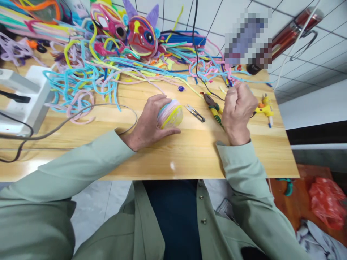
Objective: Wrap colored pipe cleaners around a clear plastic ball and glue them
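Observation:
My left hand [148,124] curls around a clear round ball [172,115] wrapped with pastel fuzzy stems in pink, lilac and yellow, just above the tabletop or resting on it; I cannot tell which. My right hand [238,110] is closed in a fist over the right side of the table. What it holds, if anything, is hidden by the fingers. Between the hands lie small thread snips [195,113] and yellow-green pliers [213,106], whose handles end beside my right fist. A yellow glue gun [265,109] sits to the right of that fist.
Tangled pipe cleaners [84,81] cover the back and left of the wooden table [173,159]. Two decorated ball figures, one a horned mask [142,36], stand behind. A power strip [27,97] with cables is at left. A red thermos [290,38] stands at the back right.

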Demonstrator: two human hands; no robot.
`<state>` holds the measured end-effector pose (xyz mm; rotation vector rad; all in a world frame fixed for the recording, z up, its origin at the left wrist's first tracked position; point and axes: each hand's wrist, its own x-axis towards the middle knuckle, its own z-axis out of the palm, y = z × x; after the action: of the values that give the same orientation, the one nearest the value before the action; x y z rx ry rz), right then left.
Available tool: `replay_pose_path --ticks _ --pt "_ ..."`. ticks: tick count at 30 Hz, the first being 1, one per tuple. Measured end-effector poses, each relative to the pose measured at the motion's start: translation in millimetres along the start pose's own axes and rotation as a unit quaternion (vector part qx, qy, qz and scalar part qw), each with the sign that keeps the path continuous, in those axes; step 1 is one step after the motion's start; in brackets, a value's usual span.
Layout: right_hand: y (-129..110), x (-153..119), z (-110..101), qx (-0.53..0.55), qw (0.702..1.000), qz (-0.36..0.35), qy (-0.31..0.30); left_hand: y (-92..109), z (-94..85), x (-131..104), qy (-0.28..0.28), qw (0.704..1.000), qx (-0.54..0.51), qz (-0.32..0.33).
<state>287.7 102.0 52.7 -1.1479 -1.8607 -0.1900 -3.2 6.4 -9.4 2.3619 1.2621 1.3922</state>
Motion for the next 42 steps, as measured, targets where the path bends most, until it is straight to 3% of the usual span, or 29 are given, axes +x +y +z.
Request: replay_pose_path --ticks 2,4,8,12,17,32,36,42 --pt "11 1 0 -0.006 0.999 0.031 -0.018 3 -2.3 0 -0.006 1.0 -0.012 -0.007" --pt "9 -4 2 0.015 0.996 0.035 -0.077 5 -4.6 -1 -0.006 1.0 -0.019 -0.017" --pt "-19 -21 10 0.052 0.976 -0.028 -0.211 9 -7.6 -1 -0.017 0.999 -0.032 -0.028" --pt "-38 -34 17 0.099 0.959 -0.061 -0.257 8 -8.4 -1 -0.031 0.998 -0.044 -0.019" --pt "-43 -39 18 0.161 0.95 -0.087 -0.254 7 -8.0 -2 -0.036 0.999 -0.031 -0.015" --pt "-52 -40 17 0.211 0.947 -0.066 -0.234 8 -7.4 -4 -0.052 0.998 -0.04 -0.017" --pt "-55 -40 13 0.223 0.949 -0.091 -0.203 8 -6.5 -5 -0.052 0.998 -0.034 -0.027" --pt "-58 -47 16 0.227 0.943 -0.134 -0.204 3 -2.8 -6 -0.04 0.998 -0.05 -0.023"
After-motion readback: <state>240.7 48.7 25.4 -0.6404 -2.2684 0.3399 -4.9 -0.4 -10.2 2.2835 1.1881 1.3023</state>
